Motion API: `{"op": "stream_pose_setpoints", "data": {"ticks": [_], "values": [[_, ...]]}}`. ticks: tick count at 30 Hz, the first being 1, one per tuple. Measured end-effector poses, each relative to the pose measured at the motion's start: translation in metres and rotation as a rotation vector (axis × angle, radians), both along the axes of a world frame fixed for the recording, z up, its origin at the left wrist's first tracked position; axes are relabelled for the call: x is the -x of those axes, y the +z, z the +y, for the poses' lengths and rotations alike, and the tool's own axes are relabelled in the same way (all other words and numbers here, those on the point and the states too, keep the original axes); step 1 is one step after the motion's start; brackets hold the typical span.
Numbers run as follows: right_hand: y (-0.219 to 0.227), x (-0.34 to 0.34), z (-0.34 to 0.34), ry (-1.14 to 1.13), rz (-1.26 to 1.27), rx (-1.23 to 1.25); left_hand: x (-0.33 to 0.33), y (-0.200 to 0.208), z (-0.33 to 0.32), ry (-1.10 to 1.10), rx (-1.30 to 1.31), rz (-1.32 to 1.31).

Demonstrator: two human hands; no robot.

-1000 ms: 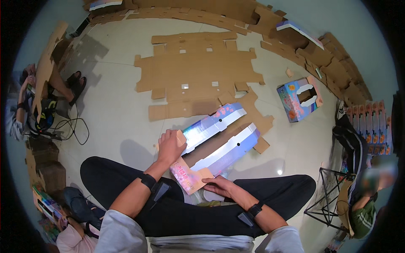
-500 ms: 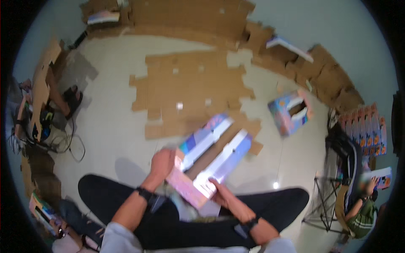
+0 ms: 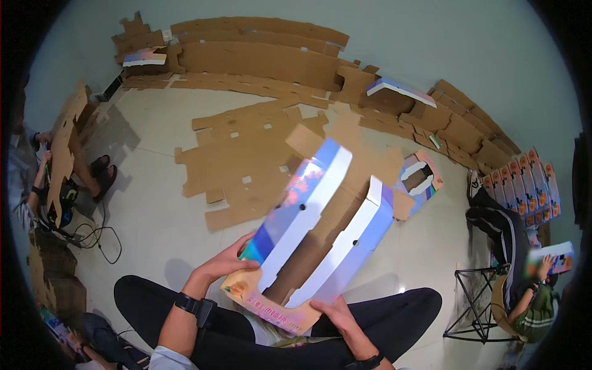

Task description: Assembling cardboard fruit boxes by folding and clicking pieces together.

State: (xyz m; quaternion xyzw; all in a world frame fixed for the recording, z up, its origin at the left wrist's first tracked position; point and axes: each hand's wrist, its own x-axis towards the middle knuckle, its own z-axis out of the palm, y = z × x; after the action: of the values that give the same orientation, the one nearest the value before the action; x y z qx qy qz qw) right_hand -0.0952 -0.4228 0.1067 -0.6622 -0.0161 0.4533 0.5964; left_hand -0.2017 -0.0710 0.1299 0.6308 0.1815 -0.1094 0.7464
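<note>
Between my hands I hold a long printed cardboard box, blue, purple and orange outside, with white folded rims and a bare brown inside. It tilts up and away over my crossed legs. My left hand is closed on its near left corner, thumb on the orange end panel. At the near right corner, my right hand grips with the thumb on top and the other fingers mostly hidden underneath. Brown flaps stick out at its far end. Beyond it to the right, a similar folded box rests on the floor.
Flat brown cardboard lies on the floor ahead. More cardboard lines the wall. At right are stacked printed boxes, a black folding stool frame and a seated person. Cables and another person's feet are at left.
The box has come up closer to my view, its orange end panel now facing me more. Both hands still hold its near end. My view has tilted upward, showing more wall.
</note>
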Motion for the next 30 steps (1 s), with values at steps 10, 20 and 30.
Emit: {"op": "stream_pose_setpoints", "data": {"ticks": [10,20,30], "values": [[-0.018,-0.035,0.022,0.201,-0.594,0.096,0.017,0.02,0.0,0.324,-0.15,-0.152],[-0.091,-0.062,0.032,0.318,-0.849,0.228,0.026,0.064,-0.019,0.865,-0.531,-0.191],[-0.109,-0.079,0.025,0.306,-0.458,0.055,0.011,0.066,-0.046,0.762,-0.459,-0.2]]}}
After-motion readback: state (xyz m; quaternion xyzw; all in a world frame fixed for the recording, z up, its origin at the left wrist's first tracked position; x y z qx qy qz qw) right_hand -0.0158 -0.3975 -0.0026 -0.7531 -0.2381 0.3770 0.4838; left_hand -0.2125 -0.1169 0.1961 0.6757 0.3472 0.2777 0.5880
